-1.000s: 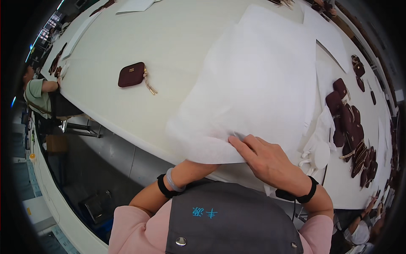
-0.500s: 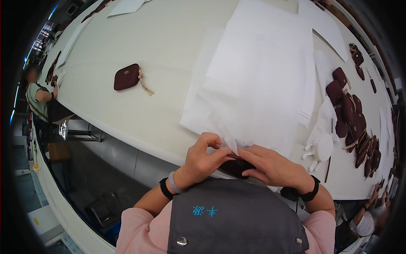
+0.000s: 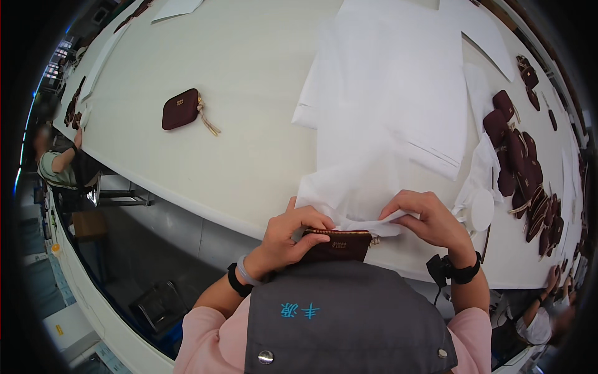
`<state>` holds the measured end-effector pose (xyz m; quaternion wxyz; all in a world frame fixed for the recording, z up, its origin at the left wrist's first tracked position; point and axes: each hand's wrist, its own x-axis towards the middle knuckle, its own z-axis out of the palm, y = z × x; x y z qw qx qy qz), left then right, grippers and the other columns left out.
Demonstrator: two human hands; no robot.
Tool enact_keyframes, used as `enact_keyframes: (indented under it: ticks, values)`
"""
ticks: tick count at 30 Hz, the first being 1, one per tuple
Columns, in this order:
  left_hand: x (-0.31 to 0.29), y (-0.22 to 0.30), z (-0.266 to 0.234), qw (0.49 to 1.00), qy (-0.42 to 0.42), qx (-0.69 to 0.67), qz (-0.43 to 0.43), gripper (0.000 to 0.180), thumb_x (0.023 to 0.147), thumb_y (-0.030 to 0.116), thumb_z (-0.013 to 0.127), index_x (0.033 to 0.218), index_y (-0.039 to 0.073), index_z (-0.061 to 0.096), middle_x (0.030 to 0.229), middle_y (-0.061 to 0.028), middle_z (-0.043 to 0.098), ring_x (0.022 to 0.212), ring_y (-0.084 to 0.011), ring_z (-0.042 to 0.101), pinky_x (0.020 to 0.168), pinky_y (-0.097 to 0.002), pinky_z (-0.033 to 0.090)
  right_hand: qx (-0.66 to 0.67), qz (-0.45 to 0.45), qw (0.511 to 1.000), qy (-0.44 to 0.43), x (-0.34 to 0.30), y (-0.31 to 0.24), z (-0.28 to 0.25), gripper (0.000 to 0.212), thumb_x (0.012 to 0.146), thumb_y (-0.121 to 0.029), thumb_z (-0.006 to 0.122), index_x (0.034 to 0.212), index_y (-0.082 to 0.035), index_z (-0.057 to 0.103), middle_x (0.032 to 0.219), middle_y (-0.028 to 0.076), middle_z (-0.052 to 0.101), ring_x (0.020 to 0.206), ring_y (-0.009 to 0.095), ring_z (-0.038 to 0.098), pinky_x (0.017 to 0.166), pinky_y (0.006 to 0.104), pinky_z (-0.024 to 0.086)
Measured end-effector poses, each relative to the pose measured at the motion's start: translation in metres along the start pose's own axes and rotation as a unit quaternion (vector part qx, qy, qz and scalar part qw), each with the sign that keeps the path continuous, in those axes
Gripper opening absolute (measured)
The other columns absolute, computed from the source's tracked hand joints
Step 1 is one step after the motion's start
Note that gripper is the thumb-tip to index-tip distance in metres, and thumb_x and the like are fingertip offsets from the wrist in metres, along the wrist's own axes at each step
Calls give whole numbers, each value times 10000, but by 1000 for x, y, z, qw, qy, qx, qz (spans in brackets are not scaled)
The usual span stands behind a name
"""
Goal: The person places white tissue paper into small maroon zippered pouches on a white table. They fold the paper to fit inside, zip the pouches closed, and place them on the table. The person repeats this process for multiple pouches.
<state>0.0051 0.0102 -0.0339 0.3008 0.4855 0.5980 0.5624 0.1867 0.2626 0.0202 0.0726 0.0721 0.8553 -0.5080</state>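
Observation:
My left hand [image 3: 291,236] grips a small dark maroon zip pouch [image 3: 337,245] at the near table edge, just above my grey apron. My right hand [image 3: 427,220] pinches a crumpled end of a thin white tissue sheet [image 3: 356,187] right above the pouch's open top. The sheet trails up onto a stack of white tissue paper [image 3: 398,81] spread over the white table [image 3: 249,93]. A second maroon pouch [image 3: 181,109] with a tan tassel lies alone at the far left of the table.
Several maroon pouches [image 3: 520,162] are heaped along the right side of the table, beside a roll of white tape [image 3: 480,210]. Another person [image 3: 56,163] sits at the left table end. More white sheets lie at the far edge.
My hands came together at the table edge. The left hand took hold of the maroon pouch, and the right hand pulled the white sheet's end down to its opening.

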Motion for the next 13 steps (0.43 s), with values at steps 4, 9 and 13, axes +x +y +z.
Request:
enact_keyframes:
  ticks: [4,9,13]
  values:
    - [2,-5,4,1000,-8,-14,-5,154,923,95,744,937,78,591,847,-22,637,724,-190,566,1083,-438,318,-113,-1,984,136,-2,9,10,190,833,-40,753,1009,-89,703,958,78,659,818,290,654,706,395,511]
    - [5,-10,8,1000,-13,-17,18,181,938,118,732,950,86,554,791,-21,573,693,-201,517,1084,-438,307,-82,5,967,240,29,-12,49,137,863,-81,773,940,-25,675,880,87,676,743,238,662,654,342,517]
    - [3,-9,5,998,-24,31,45,191,948,156,733,982,89,558,802,-26,573,717,-206,518,1075,-428,308,133,54,986,85,24,-13,52,210,924,-199,771,1040,-37,708,924,88,755,763,196,685,712,292,542]
